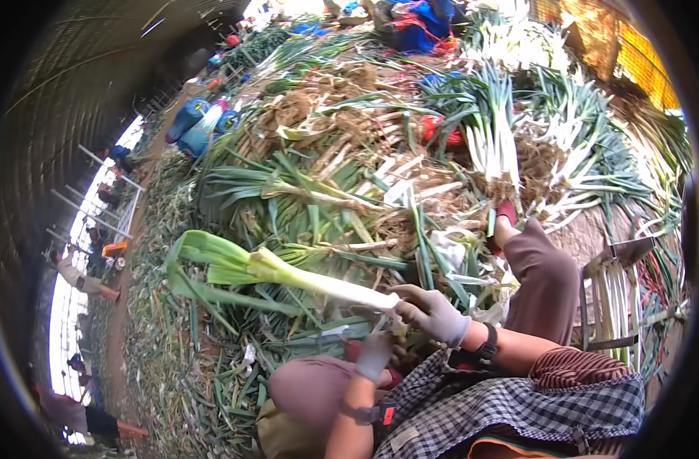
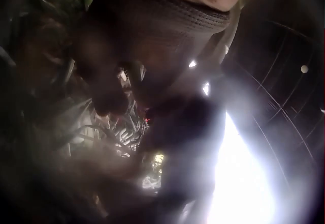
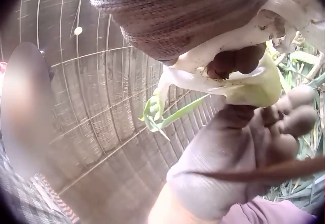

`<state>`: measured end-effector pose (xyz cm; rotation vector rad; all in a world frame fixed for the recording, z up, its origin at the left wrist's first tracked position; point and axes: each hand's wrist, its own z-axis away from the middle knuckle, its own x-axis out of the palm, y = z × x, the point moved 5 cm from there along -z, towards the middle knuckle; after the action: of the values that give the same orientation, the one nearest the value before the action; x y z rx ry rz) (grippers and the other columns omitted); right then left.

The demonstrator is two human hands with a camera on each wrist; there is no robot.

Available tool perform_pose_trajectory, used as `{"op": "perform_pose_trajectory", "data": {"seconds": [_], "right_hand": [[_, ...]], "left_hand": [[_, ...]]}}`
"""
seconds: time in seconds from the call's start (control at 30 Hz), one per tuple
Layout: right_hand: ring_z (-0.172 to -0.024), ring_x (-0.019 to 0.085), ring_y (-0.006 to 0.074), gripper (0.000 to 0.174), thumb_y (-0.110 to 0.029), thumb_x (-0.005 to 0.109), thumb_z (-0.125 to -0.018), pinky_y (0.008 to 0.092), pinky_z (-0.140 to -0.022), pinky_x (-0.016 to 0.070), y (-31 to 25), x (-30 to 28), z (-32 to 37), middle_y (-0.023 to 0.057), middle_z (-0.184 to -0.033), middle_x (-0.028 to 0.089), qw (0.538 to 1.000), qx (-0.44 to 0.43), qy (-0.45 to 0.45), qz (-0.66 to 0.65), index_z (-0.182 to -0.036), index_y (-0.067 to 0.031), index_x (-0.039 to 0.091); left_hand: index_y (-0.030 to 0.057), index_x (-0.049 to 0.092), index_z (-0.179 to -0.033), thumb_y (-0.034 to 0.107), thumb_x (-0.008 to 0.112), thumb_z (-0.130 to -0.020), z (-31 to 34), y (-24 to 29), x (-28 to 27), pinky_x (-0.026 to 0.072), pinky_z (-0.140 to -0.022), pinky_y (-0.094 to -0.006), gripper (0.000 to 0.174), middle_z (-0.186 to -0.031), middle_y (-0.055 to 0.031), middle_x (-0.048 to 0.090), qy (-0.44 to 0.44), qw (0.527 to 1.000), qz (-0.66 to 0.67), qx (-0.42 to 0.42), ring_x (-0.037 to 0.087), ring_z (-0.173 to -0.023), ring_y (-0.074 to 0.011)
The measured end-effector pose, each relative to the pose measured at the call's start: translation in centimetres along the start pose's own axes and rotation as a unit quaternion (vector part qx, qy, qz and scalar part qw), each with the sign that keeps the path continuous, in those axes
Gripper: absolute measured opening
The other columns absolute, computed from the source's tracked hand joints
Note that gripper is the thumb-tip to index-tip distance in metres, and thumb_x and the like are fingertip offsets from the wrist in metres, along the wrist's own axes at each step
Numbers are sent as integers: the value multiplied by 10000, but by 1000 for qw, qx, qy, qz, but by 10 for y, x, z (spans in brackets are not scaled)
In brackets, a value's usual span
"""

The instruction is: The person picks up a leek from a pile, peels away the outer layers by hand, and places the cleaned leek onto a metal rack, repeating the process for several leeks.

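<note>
A long leek (image 1: 326, 284) slants across the head view, green leaves to the left and white root end at the right hand. My gloved right hand (image 1: 433, 315) grips that white end; in the right wrist view the glove (image 3: 193, 18) curls over the stalk. Just below, my gloved left hand (image 1: 376, 353) is blurred. The right wrist view shows the left hand (image 3: 218, 158) with curled fingers, pinching a loose pale-green outer layer (image 3: 261, 87) beside the stalk. The left wrist view is dark and smeared, its glove (image 2: 152, 25) at the top.
Loose leeks and trimmed leaves (image 1: 349, 206) cover the ground ahead. Bundled leeks (image 1: 491, 126) lie at the upper right, near a metal-framed stool (image 1: 613, 298). Bent knees flank the hands. Other people (image 1: 81, 275) are at the far left.
</note>
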<state>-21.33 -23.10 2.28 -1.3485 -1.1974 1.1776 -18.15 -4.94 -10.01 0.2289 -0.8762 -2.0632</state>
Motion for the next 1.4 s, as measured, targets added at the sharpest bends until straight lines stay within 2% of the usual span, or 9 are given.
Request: {"op": "perform_pose_trajectory", "data": {"seconds": [0.03, 0.1, 0.33, 0.5, 0.67, 0.83, 1.2, 1.3, 1.4], "right_hand": [[-745, 601, 143, 380, -228, 537, -957, 295, -714, 501, -5, -2, 0, 101, -875, 663, 1000, -7, 6, 26, -1257, 3, 511], [-760, 618, 156, 372, -236, 535, -959, 304, -722, 506, -12, -2, 2, 137, -876, 659, 999, -26, 19, 37, -1232, 16, 524], [-858, 649, 368, 371, -315, 535, -948, 410, -715, 506, -8, 24, 7, 191, -916, 662, 997, -26, -14, 71, -1204, -46, 541], [-976, 582, 374, 430, -334, 578, -912, 437, -823, 473, -32, 18, -11, 197, -1105, 564, 947, -159, -144, 241, -1221, -42, 521], [-1048, 555, 400, 512, -384, 566, -917, 435, -895, 452, -62, 8, -53, 218, -1181, 551, 879, -230, -351, 226, -1229, 18, 511], [-887, 569, 174, 623, -549, 498, -927, 340, -804, 472, -47, 80, -45, 89, -929, 639, 816, -22, -577, -36, -1088, 50, 553], [-767, 589, 143, 783, -680, 328, -903, 278, -684, 485, -8, 83, 25, 77, -848, 624, 788, 93, -597, -116, -1067, 39, 591], [-730, 594, 196, 779, -642, 365, -914, 334, -693, 489, -3, 61, 31, 121, -893, 638, 874, -19, -483, -50, -1205, 57, 548], [-718, 596, 221, 676, -587, 408, -932, 366, -688, 483, -38, 42, 41, 145, -855, 640, 882, 90, -460, 50, -1161, 27, 576]], "left_hand": [[37, 658, -998, 174, 489, -931, 33, 46, 11, 365, -380, -226, 228, -778, -84, 654, 89, 933, -327, 124, 603, -553, -142], [29, 653, -916, 290, 543, -953, 69, 65, -9, 349, -372, -180, 285, -725, -68, 658, 236, 949, 102, 182, 563, -503, -108], [31, 496, -1269, 496, 458, -956, 117, 144, 0, 499, -853, -376, 561, -1072, -91, 622, 130, 820, 268, 488, 602, -922, -197], [125, 496, -896, 563, 526, -898, 117, 147, -9, 383, -578, -286, 439, -658, 37, 404, 124, 789, 334, 500, 402, -579, -114], [118, 581, -916, 598, 439, -910, 121, 145, -14, 359, -511, -247, 501, -599, 65, 377, -41, 751, 429, 501, 309, -471, -67], [63, 594, -902, 604, 410, -918, 130, 146, -7, 383, -498, -268, 571, -615, 30, 491, -181, 684, 460, 536, 393, -450, -69], [26, 593, -879, 540, 527, -900, 177, 106, -90, 322, -495, -250, 518, -576, 33, 469, -168, 581, 557, 569, 378, -470, -81], [14, 623, -924, 492, 555, -901, 181, 87, -128, 399, -585, -262, 483, -587, 56, 471, -142, 601, 532, 580, 413, -500, -67], [35, 641, -912, 525, 548, -888, 176, 71, -147, 411, -586, -262, 499, -606, 46, 503, -102, 621, 547, 552, 436, -512, -76]]}}
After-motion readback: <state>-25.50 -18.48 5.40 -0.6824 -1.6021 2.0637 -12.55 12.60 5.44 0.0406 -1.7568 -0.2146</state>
